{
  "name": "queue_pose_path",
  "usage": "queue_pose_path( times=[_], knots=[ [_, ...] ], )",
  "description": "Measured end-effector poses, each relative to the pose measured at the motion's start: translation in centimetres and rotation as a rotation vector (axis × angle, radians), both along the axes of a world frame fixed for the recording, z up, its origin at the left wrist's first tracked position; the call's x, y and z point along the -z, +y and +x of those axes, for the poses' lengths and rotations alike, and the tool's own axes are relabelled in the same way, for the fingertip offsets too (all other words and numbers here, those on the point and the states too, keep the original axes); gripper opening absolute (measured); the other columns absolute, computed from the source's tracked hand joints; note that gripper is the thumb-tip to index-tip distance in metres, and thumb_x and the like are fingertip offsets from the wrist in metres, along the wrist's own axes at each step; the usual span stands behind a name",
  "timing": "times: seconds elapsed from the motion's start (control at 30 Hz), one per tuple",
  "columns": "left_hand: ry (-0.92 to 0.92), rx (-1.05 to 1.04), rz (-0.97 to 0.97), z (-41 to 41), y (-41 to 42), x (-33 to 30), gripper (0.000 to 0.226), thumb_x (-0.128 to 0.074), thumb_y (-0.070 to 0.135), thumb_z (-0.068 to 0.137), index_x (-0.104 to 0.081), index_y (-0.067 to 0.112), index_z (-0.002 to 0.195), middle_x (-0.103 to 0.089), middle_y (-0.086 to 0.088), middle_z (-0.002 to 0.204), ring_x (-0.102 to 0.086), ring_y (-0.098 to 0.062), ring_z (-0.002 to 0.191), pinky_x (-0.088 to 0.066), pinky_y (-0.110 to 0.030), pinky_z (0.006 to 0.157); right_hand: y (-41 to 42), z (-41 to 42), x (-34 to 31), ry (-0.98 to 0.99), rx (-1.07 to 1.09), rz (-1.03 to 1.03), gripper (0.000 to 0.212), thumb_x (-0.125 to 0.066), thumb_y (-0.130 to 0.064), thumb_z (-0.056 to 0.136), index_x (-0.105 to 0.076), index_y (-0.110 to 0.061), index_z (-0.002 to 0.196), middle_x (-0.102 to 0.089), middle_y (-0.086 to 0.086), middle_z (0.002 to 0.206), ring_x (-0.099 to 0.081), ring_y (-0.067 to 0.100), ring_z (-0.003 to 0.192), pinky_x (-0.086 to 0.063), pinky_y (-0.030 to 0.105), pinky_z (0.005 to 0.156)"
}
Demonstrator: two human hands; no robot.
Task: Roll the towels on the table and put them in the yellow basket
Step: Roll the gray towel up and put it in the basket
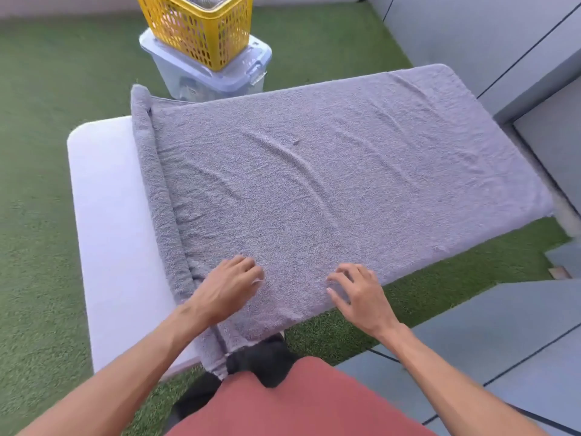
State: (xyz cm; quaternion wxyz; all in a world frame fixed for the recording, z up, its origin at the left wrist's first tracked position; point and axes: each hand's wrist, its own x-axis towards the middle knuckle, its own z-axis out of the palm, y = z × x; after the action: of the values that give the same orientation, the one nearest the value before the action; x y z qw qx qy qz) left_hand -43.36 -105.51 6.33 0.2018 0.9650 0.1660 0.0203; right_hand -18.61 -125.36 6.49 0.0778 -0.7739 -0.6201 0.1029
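A large grey towel (pixel 330 171) lies spread over a white table (pixel 107 215), its left edge turned into a thin roll (pixel 157 190) that runs from the far side to the near edge. My left hand (pixel 226 287) rests on the towel just right of the roll's near end, fingers loosely bent. My right hand (pixel 358 294) hovers or rests on the towel's near edge with fingers spread and bent, holding nothing. The yellow basket (pixel 201 29) stands beyond the table on a clear plastic box, with towels inside it.
The clear lidded storage box (pixel 213 77) under the basket sits on green artificial turf (pixel 47 121). Grey panels (pixel 503 42) rise at the right, and grey floor tiles (pixel 503 341) lie at the near right. The towel's right end hangs over the table edge.
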Motion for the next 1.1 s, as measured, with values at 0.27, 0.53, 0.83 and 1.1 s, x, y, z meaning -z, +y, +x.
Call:
queue_pose_path(
  times=[0.27, 0.53, 0.83, 1.1],
  knots=[
    [-0.065, -0.065, 0.108, -4.3, 10.8, -1.3, 0.017, -0.046, 0.026, 0.093, -0.062, 0.022, 0.098, -0.06, 0.003, 0.091, -0.054, -0.021, 0.087, -0.048, -0.037, 0.073, 6.5, -9.1, 0.9, 0.103, 0.059, 0.067, 0.028, -0.05, -0.048, 0.093, -0.061, -0.026, 0.107, -0.058, -0.007, 0.104, -0.05, 0.011, 0.098, -0.039, 0.028, 0.083],
    [-0.157, -0.01, 0.097, -11.7, 21.0, -1.3, 0.021, -0.053, 0.017, 0.094, -0.062, 0.019, 0.113, -0.059, -0.003, 0.114, -0.052, -0.028, 0.104, -0.045, -0.044, 0.083, 12.2, -22.0, 0.5, 0.085, 0.318, 0.157, 0.033, -0.044, -0.051, 0.096, -0.062, -0.025, 0.104, -0.059, -0.008, 0.102, -0.052, 0.012, 0.094, -0.039, 0.029, 0.081],
    [-0.043, 0.211, 0.09, -19.1, 25.8, -2.7, 0.033, -0.068, 0.011, 0.085, -0.062, 0.012, 0.117, -0.06, -0.007, 0.118, -0.056, -0.032, 0.107, -0.049, -0.047, 0.078, 14.1, -36.2, -1.2, -0.046, 0.779, -0.024, 0.036, -0.058, -0.045, 0.088, -0.061, -0.025, 0.117, -0.06, -0.005, 0.107, -0.055, 0.019, 0.1, -0.046, 0.037, 0.081],
    [0.061, 0.331, 0.167, -14.6, 29.8, -2.4, 0.052, -0.062, -0.012, 0.077, -0.052, 0.007, 0.124, -0.048, -0.015, 0.129, -0.051, -0.037, 0.11, -0.052, -0.044, 0.068, 17.2, -38.8, -1.2, -0.084, 1.063, -0.054, 0.049, -0.075, -0.021, 0.077, -0.058, -0.017, 0.123, -0.058, 0.0, 0.108, -0.054, 0.023, 0.095, -0.051, 0.04, 0.08]
  ],
)
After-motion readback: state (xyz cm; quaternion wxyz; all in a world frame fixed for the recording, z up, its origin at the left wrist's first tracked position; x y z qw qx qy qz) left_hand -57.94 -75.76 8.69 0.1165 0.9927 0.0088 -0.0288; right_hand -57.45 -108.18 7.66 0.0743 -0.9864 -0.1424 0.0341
